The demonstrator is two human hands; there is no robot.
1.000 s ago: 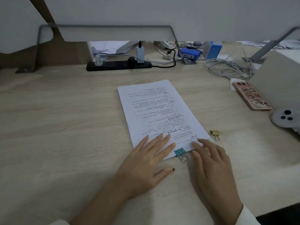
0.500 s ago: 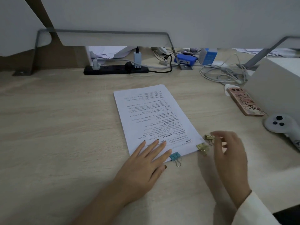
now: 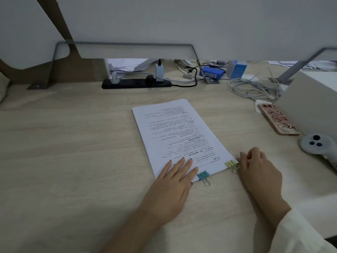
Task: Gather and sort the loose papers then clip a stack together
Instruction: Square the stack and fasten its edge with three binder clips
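Note:
A stack of printed papers [image 3: 178,136] lies on the wooden desk [image 3: 73,161], slanted to the left. A teal binder clip [image 3: 203,177] grips its near edge, and a yellow binder clip [image 3: 232,165] sits at its near right corner. My left hand [image 3: 173,187] lies flat on the near left part of the stack, fingers spread. My right hand [image 3: 259,170] rests on the desk just right of the yellow clip. Its fingers are curled inward, and whatever may be under them is hidden.
A pink-cased phone [image 3: 279,119] and a white controller [image 3: 315,145] lie to the right, beside a white box [image 3: 313,99]. A black power strip [image 3: 136,83], tangled cables [image 3: 255,88] and blue boxes [image 3: 213,73] line the back under a grey partition.
My right hand left the teal clip, swung right, then came back to the stack's right corner. A yellow clip now shows there. The second gold clip is out of sight.

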